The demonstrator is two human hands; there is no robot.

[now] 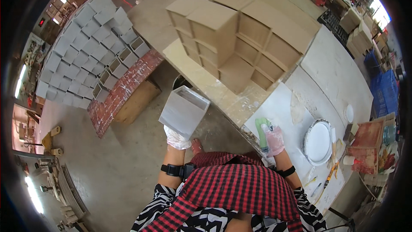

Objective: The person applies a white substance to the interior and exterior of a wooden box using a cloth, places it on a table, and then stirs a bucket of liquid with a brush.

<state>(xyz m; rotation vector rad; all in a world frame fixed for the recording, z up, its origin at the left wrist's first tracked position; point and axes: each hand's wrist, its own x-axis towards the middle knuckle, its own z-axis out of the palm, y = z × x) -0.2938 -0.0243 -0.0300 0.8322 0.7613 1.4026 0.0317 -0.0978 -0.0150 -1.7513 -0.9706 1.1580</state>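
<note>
Grey-coated open box held off the bench, sponge pressed on the worktop.

The grey-coated box (pixel 184 111) sits at frame centre, held out over the floor to the left of the white workbench (pixel 339 71). The left hand (pixel 177 138), gloved, is clamped on its lower corner, with the open end tilted up and away, probably to keep the fingers off most of the coated faces. The right hand (pixel 274 140), also gloved, is closed on a green sponge (pixel 262 129) resting on the bench, just left of a round tub of white coating (pixel 318 141). Unpainted brown boxes (pixel 240 38) are stacked at upper centre. Finished grey boxes (pixel 88 47) lie in rows on a red board at upper left, apparently set apart to dry.
</note>
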